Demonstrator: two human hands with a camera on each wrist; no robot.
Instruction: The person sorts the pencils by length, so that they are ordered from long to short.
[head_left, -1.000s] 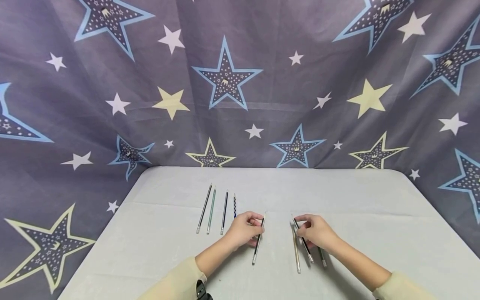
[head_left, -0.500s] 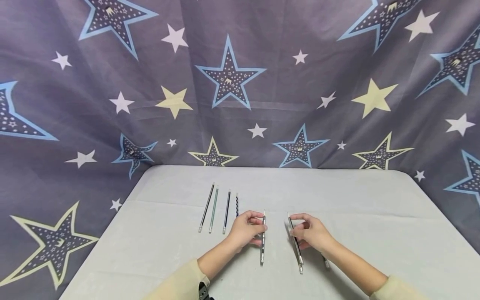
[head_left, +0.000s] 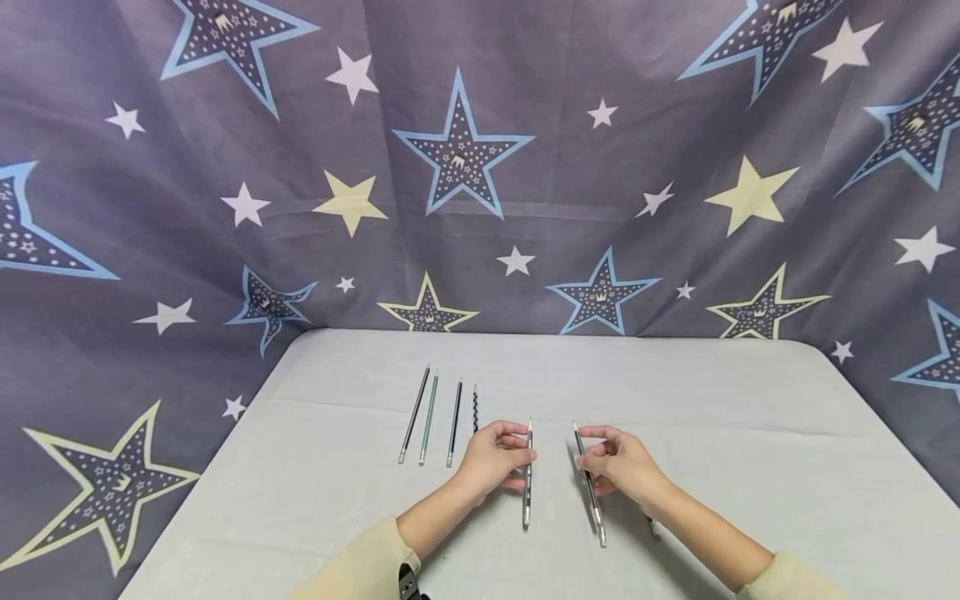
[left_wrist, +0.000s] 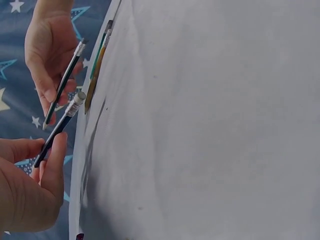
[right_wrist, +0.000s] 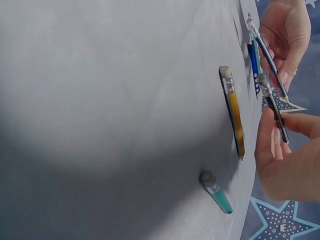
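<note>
My left hand (head_left: 491, 458) pinches a dark patterned pencil (head_left: 528, 492) between thumb and fingers, its point away from me and its silver-banded eraser end toward me. Across a small gap, my right hand (head_left: 622, 462) holds a black pencil (head_left: 587, 475) the same way, slanted. Both pencils are raised over the white table, as the right wrist view shows of the right hand's pencil (right_wrist: 275, 110). Under the right hand lie a gold pencil (right_wrist: 235, 110) and a green one (right_wrist: 218, 197); in the head view they are mostly hidden.
Left of the hands, a black pencil (head_left: 414, 414), a green pencil (head_left: 428, 418) and a navy pencil (head_left: 454, 422) lie side by side. Beside them a blue patterned pencil (head_left: 475, 408) is partly behind the left hand. A star-print curtain (head_left: 480, 167) hangs behind the white table (head_left: 750, 383).
The pencil in my left hand has swung from slanted to nearly straight away from me. My right hand has shifted left with its pencil, which now overlaps the gold pencil on the table.
</note>
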